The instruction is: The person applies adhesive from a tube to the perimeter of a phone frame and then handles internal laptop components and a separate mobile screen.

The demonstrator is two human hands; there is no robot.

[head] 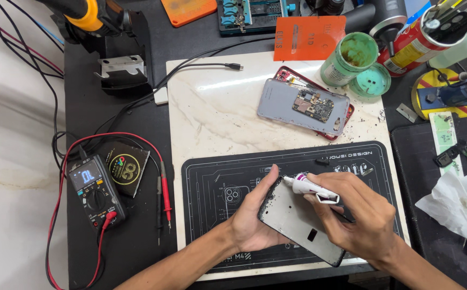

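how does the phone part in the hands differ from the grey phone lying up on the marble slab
The phone frame is held tilted in the left hand; the grey phone lies flat, untouched. The frame's inside looks bare and silvery with a dark rim; the grey phone carries an exposed circuit board and rests on a red part. The right hand points a small white tube at the frame's top edge. Both are opened phone parts of similar size.

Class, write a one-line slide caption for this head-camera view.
Left hand steadies a phone frame while right hand holds a small glue tube to its edge.

Bare marble slab (217, 115) ahead; opened phone (303, 104) and jar (350, 58) crowd its far-right corner.
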